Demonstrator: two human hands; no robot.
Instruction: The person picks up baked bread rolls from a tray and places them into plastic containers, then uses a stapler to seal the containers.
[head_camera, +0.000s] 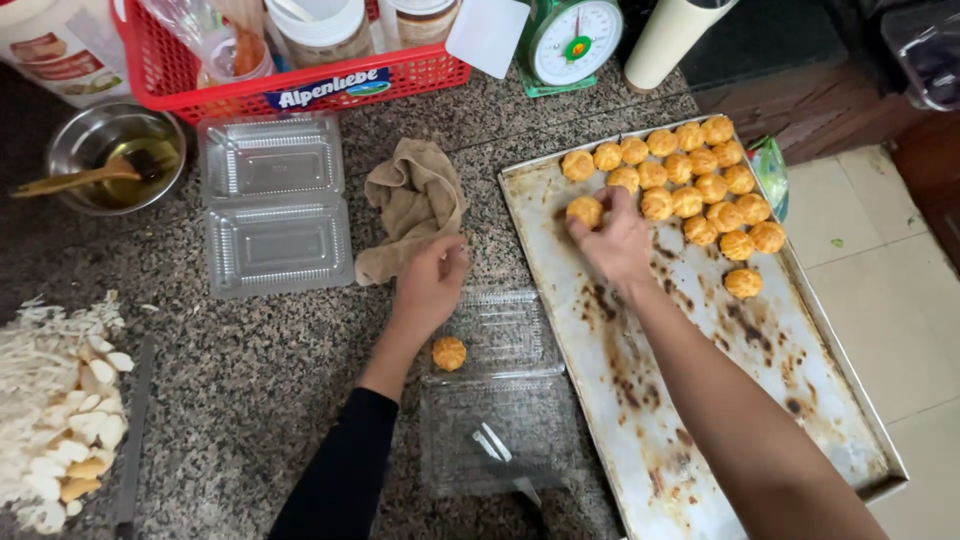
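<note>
On the granite counter, the right hand (617, 240) is reaching over a big stained baking tray (700, 430), fingers curled around one golden round pastry (585, 211) at the near-left edge of the batch. Looks like a light pinch on it, though the back of the hand covers most of the fingertips, so I can't fully tell how tight the hold is. The rest of the baked pastries (700, 185) sit clustered at the tray's far corner, touching each other in rows, with one loner (743, 283) a bit apart toward the near side.

The left hand (432, 280) rests at the far-left edge of an open clear plastic clamshell box (500, 390), fingers loosely bent and together, seemingly pressing on the rim. One pastry (449, 353) already lies at the left edge of that box, just below the hand.

Just beyond the left hand there's a crumpled beige cloth (415, 205), and further left another open empty clamshell (273, 205). A steel bowl with a wooden spoon (112, 165), a red basket (300, 85) of jars and a green kitchen scale (572, 42) line the back.
</note>
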